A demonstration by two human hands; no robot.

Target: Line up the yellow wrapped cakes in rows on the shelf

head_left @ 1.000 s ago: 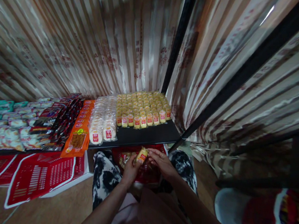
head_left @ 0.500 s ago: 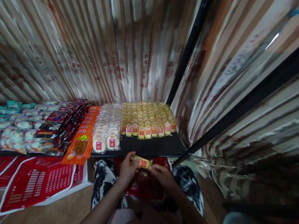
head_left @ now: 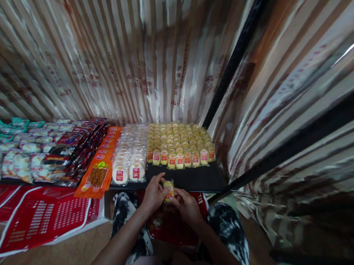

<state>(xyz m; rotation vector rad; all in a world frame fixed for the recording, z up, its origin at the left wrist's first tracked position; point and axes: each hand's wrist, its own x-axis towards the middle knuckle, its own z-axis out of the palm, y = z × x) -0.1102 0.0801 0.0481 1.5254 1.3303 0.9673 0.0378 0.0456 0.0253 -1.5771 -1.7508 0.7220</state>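
Between my two hands, just in front of the shelf edge, is a small yellow packaged cake (head_left: 168, 189) with a red label, held nearly upright. My left hand (head_left: 154, 193) grips its left side, thumb across the front. The fingers of my right hand (head_left: 184, 202) pinch its lower right side. Beyond them on the black shelf (head_left: 184, 176) stand rows of the same yellow packaged cakes (head_left: 180, 159). To their left are two rows of round white crackers (head_left: 136, 171) in clear wrappers with red labels.
An orange snack bag (head_left: 97, 174) lies left of the crackers, overhanging the shelf edge. Dark red packets (head_left: 80, 144) and white-and-green bags (head_left: 15, 162) fill the far left. Red boxes (head_left: 43, 214) lie below. A black post (head_left: 225, 85) and striped curtain (head_left: 161, 45) border the shelf.
The yellow packaged cake has turned from lying sideways to nearly upright in my hands. My right hand has come closer to my left. The view has shifted slightly.
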